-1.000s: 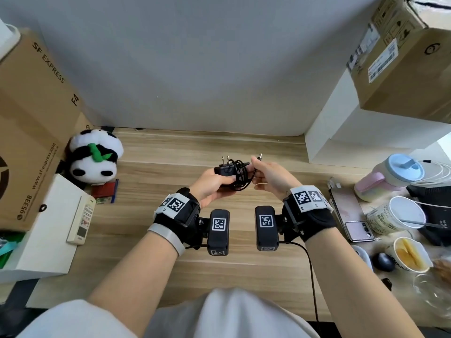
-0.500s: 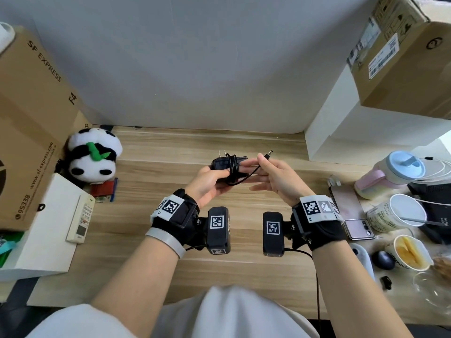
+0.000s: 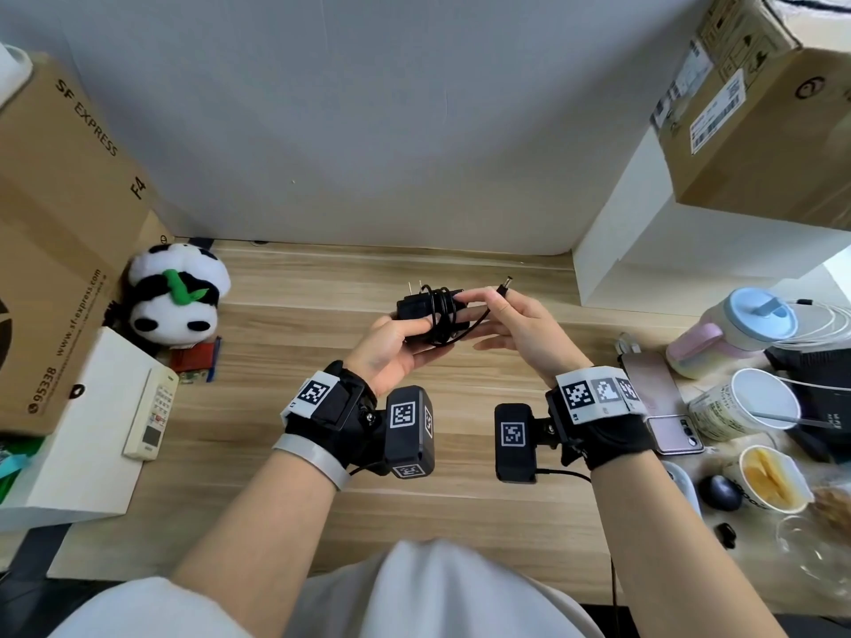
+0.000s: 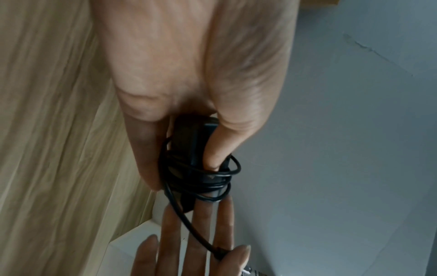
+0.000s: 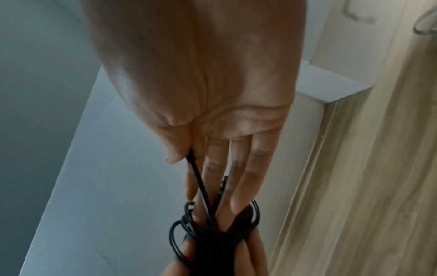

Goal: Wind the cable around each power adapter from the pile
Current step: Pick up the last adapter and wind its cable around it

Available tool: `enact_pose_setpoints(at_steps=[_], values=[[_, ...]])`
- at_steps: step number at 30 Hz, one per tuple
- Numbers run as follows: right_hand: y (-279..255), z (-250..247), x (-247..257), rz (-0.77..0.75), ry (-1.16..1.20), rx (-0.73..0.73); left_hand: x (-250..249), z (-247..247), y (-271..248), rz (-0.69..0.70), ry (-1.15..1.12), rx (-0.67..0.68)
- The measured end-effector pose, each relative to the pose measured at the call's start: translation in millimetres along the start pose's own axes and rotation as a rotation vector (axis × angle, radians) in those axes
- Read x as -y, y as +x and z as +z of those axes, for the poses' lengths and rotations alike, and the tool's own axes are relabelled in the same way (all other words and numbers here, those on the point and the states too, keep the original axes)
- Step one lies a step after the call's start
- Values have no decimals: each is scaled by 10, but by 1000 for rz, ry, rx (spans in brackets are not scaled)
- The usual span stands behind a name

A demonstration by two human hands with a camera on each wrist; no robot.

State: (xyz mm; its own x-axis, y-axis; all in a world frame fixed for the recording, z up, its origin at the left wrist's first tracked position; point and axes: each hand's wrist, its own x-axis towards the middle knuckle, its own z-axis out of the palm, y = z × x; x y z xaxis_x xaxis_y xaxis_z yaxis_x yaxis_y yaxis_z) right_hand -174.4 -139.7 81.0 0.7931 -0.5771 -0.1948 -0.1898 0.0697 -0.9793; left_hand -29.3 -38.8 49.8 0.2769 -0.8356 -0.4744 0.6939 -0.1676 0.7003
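Adapter (image 3: pixel 416 308) gripped by left hand (image 3: pixel 391 352); right hand (image 3: pixel 520 329) pinches cable (image 3: pixel 474 322).

Left hand (image 3: pixel 391 347) grips cable-wound adapter (image 3: pixel 416 308); right hand (image 3: pixel 525 329) pinches cable (image 3: pixel 474 322) end.

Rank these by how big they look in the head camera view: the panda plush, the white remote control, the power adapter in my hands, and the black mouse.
1. panda plush
2. white remote control
3. power adapter with its wound cable, held off the desk, nearer the camera, so it may look oversized
4. black mouse
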Motion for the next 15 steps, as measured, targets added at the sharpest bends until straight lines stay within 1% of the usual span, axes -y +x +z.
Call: enact_pose_setpoints(at_steps=[4, 5, 8, 11, 15], values=[[-5, -10, 14, -37, 81, -135, -3, -28, 3, 19, -71, -55], [-12, -11, 18, -27, 103, -143, -3, -42, 5, 21, -83, -75], [-35, -3, 8, 25, 137, -77, 10, -67, 1, 26, -94, -94], [8, 8, -38, 40, 85, -80, 32, -79, -10, 38, -80, -78], [89, 47, -94, 15, -67, -114, 35, -91, -45, 23, -90, -20]])
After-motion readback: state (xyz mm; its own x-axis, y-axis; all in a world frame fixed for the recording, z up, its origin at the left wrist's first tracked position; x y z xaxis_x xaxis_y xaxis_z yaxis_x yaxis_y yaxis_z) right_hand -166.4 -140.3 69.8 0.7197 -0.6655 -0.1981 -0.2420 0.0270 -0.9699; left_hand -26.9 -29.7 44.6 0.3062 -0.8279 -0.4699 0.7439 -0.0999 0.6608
